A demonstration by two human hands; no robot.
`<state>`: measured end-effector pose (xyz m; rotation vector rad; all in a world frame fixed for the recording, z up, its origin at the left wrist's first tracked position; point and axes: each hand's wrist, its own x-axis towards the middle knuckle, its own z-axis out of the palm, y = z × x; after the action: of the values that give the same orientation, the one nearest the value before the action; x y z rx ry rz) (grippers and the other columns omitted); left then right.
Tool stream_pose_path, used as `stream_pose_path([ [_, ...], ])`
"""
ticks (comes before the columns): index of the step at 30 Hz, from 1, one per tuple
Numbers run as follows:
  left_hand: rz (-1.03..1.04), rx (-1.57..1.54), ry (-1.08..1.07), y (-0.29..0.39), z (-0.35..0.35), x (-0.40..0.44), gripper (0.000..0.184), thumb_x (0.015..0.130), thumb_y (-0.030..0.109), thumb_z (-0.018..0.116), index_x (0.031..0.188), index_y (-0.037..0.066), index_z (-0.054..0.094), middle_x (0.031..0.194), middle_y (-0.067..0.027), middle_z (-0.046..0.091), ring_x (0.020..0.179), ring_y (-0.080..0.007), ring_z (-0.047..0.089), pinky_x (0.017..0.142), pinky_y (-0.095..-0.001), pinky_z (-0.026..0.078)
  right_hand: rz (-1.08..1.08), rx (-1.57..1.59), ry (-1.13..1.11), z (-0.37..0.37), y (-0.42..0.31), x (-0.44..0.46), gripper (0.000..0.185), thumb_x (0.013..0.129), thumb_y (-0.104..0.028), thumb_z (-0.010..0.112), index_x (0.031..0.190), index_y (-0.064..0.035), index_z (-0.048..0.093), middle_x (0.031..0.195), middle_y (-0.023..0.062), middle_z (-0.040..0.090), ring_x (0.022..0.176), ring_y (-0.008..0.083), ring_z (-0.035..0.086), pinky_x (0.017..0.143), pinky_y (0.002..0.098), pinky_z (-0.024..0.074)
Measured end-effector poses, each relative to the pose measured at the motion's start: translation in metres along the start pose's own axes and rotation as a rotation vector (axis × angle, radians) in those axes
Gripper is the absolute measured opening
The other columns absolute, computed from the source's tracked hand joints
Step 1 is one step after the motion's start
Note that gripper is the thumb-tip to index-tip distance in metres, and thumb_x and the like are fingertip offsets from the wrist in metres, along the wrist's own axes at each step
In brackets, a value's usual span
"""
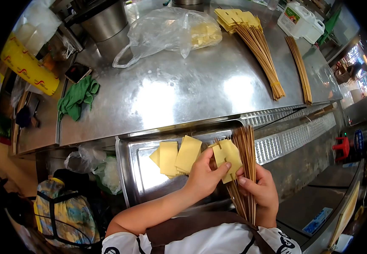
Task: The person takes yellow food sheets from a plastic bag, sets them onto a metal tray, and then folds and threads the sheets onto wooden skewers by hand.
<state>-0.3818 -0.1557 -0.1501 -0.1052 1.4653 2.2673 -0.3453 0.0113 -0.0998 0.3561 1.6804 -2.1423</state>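
My left hand (pixel 206 175) pinches a yellow tofu sheet (pixel 231 153) with its thumb on top. A thin bamboo skewer passes through this sheet, and more skewered sheets lie behind it. My right hand (pixel 260 190) is closed round a thick bundle of bamboo skewers (pixel 247 148), held upright right beside the sheet. Below both hands is a metal tray (pixel 126 182). Two overlapping stacks of loose tofu sheets, the left stack (pixel 168 158) and the right stack (pixel 188 152), lie in it, left of my hands.
On the steel table (pixel 120 101) lie a clear plastic bag (pixel 158 34) with yellow pieces, a bundle of skewered sheets (pixel 255 46), a bundle of bare skewers (pixel 300 70) and a green cloth (pixel 78 96). White jugs (pixel 298 21) stand at the back right. A red stool (pixel 341 148) is at the right.
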Motion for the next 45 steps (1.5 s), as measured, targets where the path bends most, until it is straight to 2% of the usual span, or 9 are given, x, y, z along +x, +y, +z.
stream_pose_path([
  [9,0.072,0.732,0.209,0.01,-0.012,-0.005,0.061,0.08,0.014,0.069,0.13,0.004,0.036,0.099,-0.0125,0.057,0.077,-0.018,0.059,0.068,-0.0291,0.048,-0.012,0.226,-0.047,0.003,0.009,0.004,0.028,0.078,-0.001,0.056,0.104,0.0085,0.056,0.086,0.0104,0.058,0.073,0.0211,0.061,0.083,0.0418,0.053],
  [12,0.384,1.133,0.317,0.024,-0.042,-0.015,0.041,0.077,0.014,0.069,0.112,0.002,0.051,0.093,-0.0119,0.059,0.068,-0.0232,0.059,0.06,-0.0344,0.049,-0.01,0.265,-0.053,-0.002,0.014,0.007,0.026,0.076,-0.001,0.057,0.101,0.008,0.057,0.086,0.0103,0.059,0.07,0.0174,0.059,0.083,0.0421,0.0527],
  [18,0.12,1.497,0.398,0.032,-0.091,-0.025,0.018,0.077,0.014,0.07,0.087,0.003,0.059,0.079,-0.0098,0.061,0.063,-0.0232,0.062,0.056,-0.0345,0.049,-0.005,0.216,-0.024,0.003,0.015,0.012,0.029,0.073,0.003,0.059,0.101,0.0067,0.055,0.077,0.0095,0.058,0.066,0.013,0.057,0.082,0.0408,0.0527],
  [22,0.397,1.35,0.382,0.024,-0.078,-0.019,0.026,0.073,0.02,0.073,0.087,0.004,0.059,0.08,-0.0092,0.059,0.067,-0.0268,0.061,0.058,-0.0368,0.049,0.015,0.182,-0.055,0.004,0.014,0.012,0.022,0.074,0.007,0.059,0.095,0.0026,0.053,0.075,0.0084,0.057,0.065,0.0135,0.058,0.081,0.0376,0.0529],
  [25,0.408,1.454,0.276,0.023,-0.064,-0.011,0.029,0.071,0.023,0.075,0.087,0.004,0.059,0.082,-0.0091,0.059,0.072,-0.0283,0.06,0.06,-0.0375,0.049,0.044,0.176,-0.057,0.004,0.012,0.012,0.019,0.075,0.008,0.059,0.09,0.0003,0.051,0.074,0.0075,0.057,0.064,0.014,0.06,0.078,0.0348,0.0532],
  [31,0.27,1.426,0.268,0.022,-0.061,-0.001,0.027,0.07,0.022,0.076,0.083,0.005,0.058,0.08,-0.0083,0.06,0.071,-0.0263,0.061,0.061,-0.0369,0.049,0.089,0.171,-0.057,-0.001,0.01,0.011,0.016,0.077,0.007,0.06,0.087,-0.0014,0.05,0.072,0.0063,0.056,0.064,0.0138,0.06,0.069,0.0288,0.0518],
  [39,0.051,1.196,0.216,0.037,-0.067,0.002,0.019,0.074,0.018,0.072,0.079,0.003,0.062,0.075,-0.0098,0.064,0.07,-0.0271,0.063,0.062,-0.0373,0.049,0.101,0.167,-0.111,-0.002,0.011,0.013,0.015,0.077,0.005,0.062,0.087,-0.0021,0.052,0.073,0.0056,0.058,0.062,0.0135,0.06,0.08,0.0331,0.0521],
  [41,-0.015,1.08,0.228,0.037,-0.072,0.003,0.013,0.077,0.012,0.072,0.081,0.001,0.067,0.07,-0.0076,0.065,0.062,-0.0134,0.061,0.058,-0.0271,0.048,0.113,0.182,-0.107,-0.002,0.01,0.012,0.016,0.077,0.006,0.062,0.087,-0.0022,0.053,0.073,0.0056,0.058,0.062,0.0134,0.06,0.08,0.033,0.0521],
  [45,-0.096,0.886,0.207,0.041,-0.081,0.001,0.012,0.08,0.01,0.069,0.082,-0.001,0.068,0.071,-0.0057,0.065,0.064,-0.0085,0.058,0.058,-0.0252,0.046,0.117,0.183,-0.117,-0.002,0.012,0.013,0.017,0.076,0.006,0.063,0.087,-0.0021,0.053,0.073,0.0055,0.058,0.062,0.0133,0.06,0.08,0.0324,0.0522],
])
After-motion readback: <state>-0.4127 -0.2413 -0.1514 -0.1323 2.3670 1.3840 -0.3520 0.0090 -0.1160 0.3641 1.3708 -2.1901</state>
